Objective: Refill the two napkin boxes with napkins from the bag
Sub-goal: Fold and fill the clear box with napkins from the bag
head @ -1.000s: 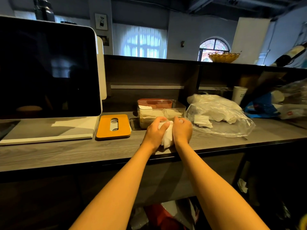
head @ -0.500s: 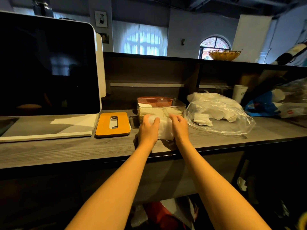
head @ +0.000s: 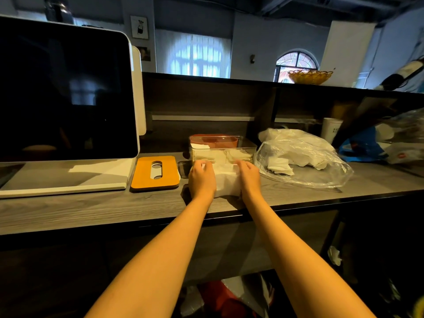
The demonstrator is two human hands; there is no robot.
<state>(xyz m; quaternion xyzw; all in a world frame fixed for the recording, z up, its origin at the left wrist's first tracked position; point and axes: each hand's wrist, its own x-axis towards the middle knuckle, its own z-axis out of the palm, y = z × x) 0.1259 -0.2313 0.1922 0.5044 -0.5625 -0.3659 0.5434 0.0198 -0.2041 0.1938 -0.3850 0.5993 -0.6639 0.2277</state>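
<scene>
Nearest: two bare forearms reach fwd over the edge of the grey wood-grain counter (head: 91, 210). Left hand (head: 202, 179) and right hand (head: 249, 177) flank a white napkin stack (head: 227, 182), one on each side, fingers curled over its top edge – both grip the stack, which sits on the counter just in front of the boxes. Fingertips reach the near wall of the clear napkin box (head: 223, 153).

That clear box is open-topped, w/ white napkins visible inside, part full. Directly behind it, touching or nearly so (cannot tell), a second napkin box (head: 214, 140) w/ a reddish-brown insert; contents not readable.

Left of the hands: orange lid (head: 155, 173) w/ oval slot, lying flat on the counter, beside the base of a white-framed screen (head: 64, 95), display dark.

Right of the boxes: clear plastic bag (head: 302, 161), slumped on the counter, loose white napkins inside. Behind it a white paper cup (head: 330, 129); blue packaging (head: 362, 148) farther right.

Far: wicker basket (head: 309, 76) on the upper shelf.
</scene>
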